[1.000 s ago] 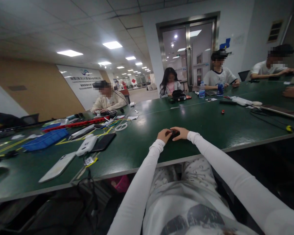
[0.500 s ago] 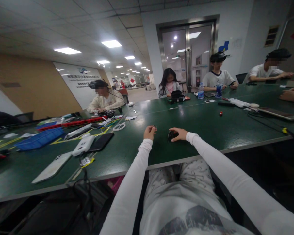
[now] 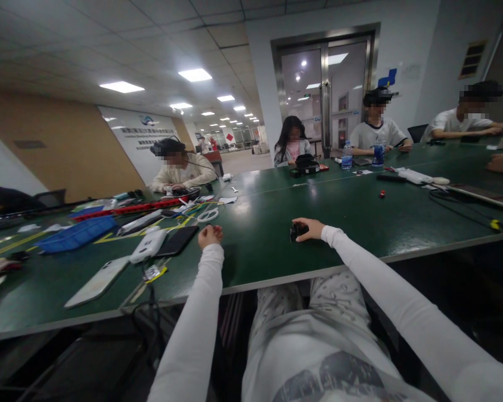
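My right hand (image 3: 312,229) grips a small black object (image 3: 295,231) just above or on the green table (image 3: 260,245); its kind is too small and dark to tell. Away to the left, my left hand (image 3: 210,237) is raised with its fingers curled together. What those fingers hold, if anything, is too small to make out. A black phone (image 3: 179,240) lies close to the left of that hand. Beyond it is a coiled white cable (image 3: 208,215).
Farther left lie a white case-shaped device (image 3: 148,245), a pale phone (image 3: 97,282) and a blue tray (image 3: 77,233). A small red object (image 3: 382,194) sits to the right, near a larger phone (image 3: 484,195). Several people sit around the table; two bottles (image 3: 378,155) stand at the back.
My left hand has moved left, away from my right hand, toward the black phone. My right hand still grips the black object in nearly the same place. The view has shifted slightly.
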### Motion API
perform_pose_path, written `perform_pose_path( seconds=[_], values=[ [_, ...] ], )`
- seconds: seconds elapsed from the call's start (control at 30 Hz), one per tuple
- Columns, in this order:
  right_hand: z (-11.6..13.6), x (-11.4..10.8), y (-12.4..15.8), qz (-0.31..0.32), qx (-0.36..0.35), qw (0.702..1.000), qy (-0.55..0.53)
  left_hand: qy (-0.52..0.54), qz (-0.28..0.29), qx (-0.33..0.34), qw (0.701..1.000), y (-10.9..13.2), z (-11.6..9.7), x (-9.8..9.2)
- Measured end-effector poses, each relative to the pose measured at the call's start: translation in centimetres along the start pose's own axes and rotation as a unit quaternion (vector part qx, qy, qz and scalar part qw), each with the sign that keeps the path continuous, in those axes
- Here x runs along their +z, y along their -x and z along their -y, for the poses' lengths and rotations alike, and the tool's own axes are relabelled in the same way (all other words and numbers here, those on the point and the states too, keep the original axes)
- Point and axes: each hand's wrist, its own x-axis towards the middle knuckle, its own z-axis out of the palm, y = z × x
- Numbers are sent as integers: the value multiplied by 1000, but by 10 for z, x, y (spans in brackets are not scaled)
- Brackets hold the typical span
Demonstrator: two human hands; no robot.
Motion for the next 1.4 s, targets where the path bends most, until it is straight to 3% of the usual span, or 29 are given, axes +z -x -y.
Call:
perform_pose_path(
  seconds=[0.1,0.23,0.33,0.53,0.73,0.93,1.1,1.23,1.3,1.4],
  values=[
    [1,0,0,0,1,1000,1,142,8,-20,990,19,-19,24],
    [1,0,0,1,-4,1000,7,188,177,71,963,54,-50,58],
    [2,1,0,-4,-7,1000,11,185,250,144,940,79,-73,79],
    [2,2,0,-17,-20,1000,13,101,294,254,916,113,-108,100],
    [-1,4,-1,-17,-24,1000,-4,8,301,338,892,116,-111,100],
    [-3,6,0,-6,-24,999,-32,-92,255,306,913,86,-79,76],
    [-4,6,1,4,-24,999,-38,-217,175,184,943,44,-21,18],
    [-8,7,0,4,-27,999,-44,-288,98,91,948,21,22,-31],
    [-10,8,-1,3,-32,998,-48,-296,65,65,951,16,36,-46],
    [-13,10,-1,0,-36,998,-53,-281,35,46,958,13,46,-53]
  ],
)
